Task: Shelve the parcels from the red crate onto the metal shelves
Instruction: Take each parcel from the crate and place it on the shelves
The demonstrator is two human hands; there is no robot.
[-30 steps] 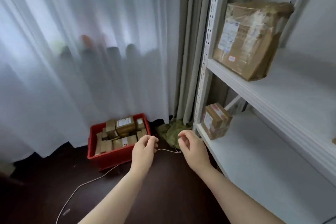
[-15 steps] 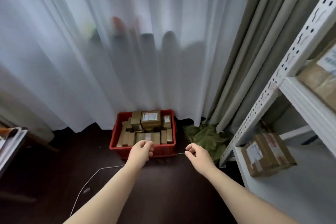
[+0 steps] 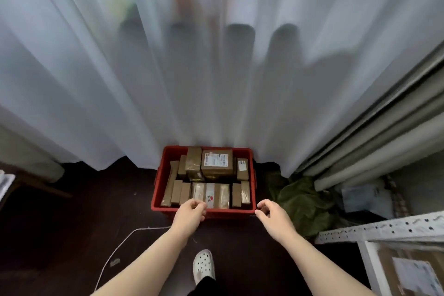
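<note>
On the dark floor [image 3: 72,223] against the curtain [image 3: 216,79], the red crate [image 3: 230,213] sits packed with brown parcels [image 3: 217,163], metal shelves [image 3: 384,226] at your right. Your left grip [image 3: 191,214] hovers over the crate's near rim, fingers curled in; your right grip [image 3: 274,216] hangs beside its near right corner, loosely curled. Whether either pinches the white cord [image 3: 115,250] cannot be told.

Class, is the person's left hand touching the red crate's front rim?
Cannot tell. The head view shows the left hand overlapping the front rim of the red crate, but neither contact nor a gap is plain.
</note>
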